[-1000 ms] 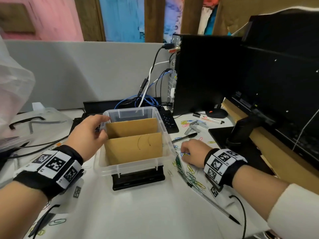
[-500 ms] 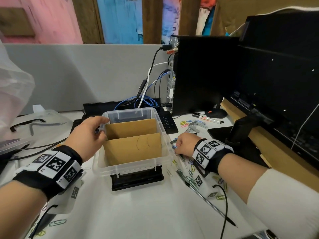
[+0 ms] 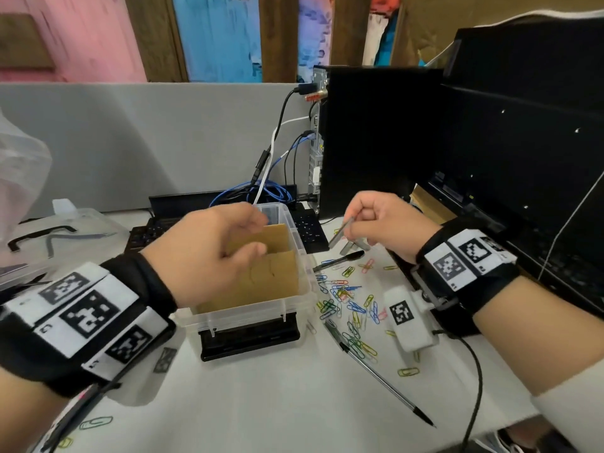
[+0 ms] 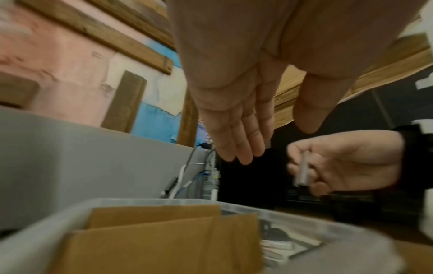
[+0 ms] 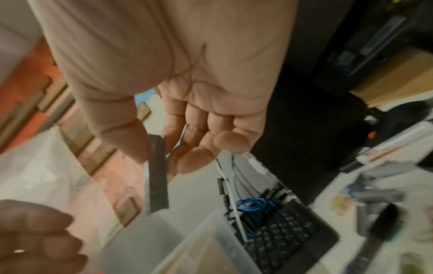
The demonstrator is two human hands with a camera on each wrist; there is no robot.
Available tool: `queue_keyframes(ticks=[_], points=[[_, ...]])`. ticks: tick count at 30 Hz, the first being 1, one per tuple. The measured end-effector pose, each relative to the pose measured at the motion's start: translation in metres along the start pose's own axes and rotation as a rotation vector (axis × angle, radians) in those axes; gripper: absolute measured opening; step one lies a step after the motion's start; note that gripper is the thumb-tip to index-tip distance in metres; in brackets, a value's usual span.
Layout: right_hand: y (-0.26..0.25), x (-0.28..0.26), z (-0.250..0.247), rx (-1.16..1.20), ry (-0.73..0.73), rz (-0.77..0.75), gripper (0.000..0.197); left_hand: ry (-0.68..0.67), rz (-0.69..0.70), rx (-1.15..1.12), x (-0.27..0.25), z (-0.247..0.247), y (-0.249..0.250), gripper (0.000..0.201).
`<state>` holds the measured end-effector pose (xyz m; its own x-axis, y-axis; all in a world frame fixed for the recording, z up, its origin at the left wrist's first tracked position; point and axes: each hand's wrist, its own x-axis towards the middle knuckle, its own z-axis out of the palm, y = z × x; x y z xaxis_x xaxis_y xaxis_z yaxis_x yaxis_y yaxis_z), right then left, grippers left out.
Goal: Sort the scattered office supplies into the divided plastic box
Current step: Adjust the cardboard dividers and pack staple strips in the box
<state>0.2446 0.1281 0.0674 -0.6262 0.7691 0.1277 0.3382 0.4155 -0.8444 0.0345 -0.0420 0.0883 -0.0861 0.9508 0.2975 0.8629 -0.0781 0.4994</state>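
Staple strip (image 3: pixel 340 231): pinched in right hand (image 3: pixel 382 223), raised just right of the divided plastic box (image 3: pixel 295 223), long axis slanting down-left toward its rear compartment. Left hand (image 3: pixel 209 256): relaxed, empty, hovering over the box. Paper clips (image 3: pixel 346 302), pens remain on desk (image 3: pixel 261 403).

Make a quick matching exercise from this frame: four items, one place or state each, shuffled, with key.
Items:
1. staple strip
2. left hand
3. paper clips
4. black pen

Places/states:
A. scattered on the desk right of the plastic box
B. open above the box
C. pinched in the right hand
D. lying on the desk beyond the clips

Pairs: 1-C, 2-B, 3-A, 4-D
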Motion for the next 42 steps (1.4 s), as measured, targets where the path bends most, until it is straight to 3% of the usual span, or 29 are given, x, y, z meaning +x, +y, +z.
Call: queue_keyframes(ticks=[5,9,12,15,17,19,21,24,27,32,42], points=[[-0.038,-0.015,-0.001,0.103,-0.166,-0.131,0.014,-0.152,-0.001,-0.211,0.010,0.021,0.041,0.026],[-0.047,-0.028,-0.001,0.089,-0.229,-0.167,0.014,-0.096,-0.006,-0.263,0.018,0.038,0.053,0.014],[-0.041,-0.037,-0.001,0.085,-0.209,-0.136,0.013,-0.083,-0.041,-0.318,0.020,0.049,0.055,0.013],[-0.025,-0.044,-0.001,0.093,-0.219,-0.004,0.015,-0.096,-0.082,-0.317,0.017,0.060,0.054,0.012],[-0.012,-0.047,0.003,-0.056,-0.307,0.130,0.014,-0.092,-0.104,-0.311,0.014,0.066,0.052,0.012],[0.002,-0.053,0.014,-0.408,-0.485,0.213,0.014,-0.079,-0.112,-0.321,0.011,0.071,0.052,0.013],[0.015,-0.061,0.032,-0.744,-0.656,0.214,0.026,-0.055,-0.119,-0.355,0.010,0.074,0.051,0.016],[0.035,-0.071,0.054,-0.953,-0.754,0.231,0.030,-0.020,-0.127,-0.396,0.009,0.076,0.051,0.016],[0.050,-0.068,0.062,-1.002,-0.762,0.203,0.036,-0.012,-0.140,-0.405,0.010,0.078,0.049,0.015],[0.052,-0.052,0.053,-0.990,-0.714,0.191,0.023,-0.031,-0.175,-0.457,0.013,0.079,0.045,0.013],[0.070,-0.013,0.039,-0.985,-0.405,0.288,0.027,-0.037,-0.196,-0.522,0.014,0.080,0.042,0.011]])
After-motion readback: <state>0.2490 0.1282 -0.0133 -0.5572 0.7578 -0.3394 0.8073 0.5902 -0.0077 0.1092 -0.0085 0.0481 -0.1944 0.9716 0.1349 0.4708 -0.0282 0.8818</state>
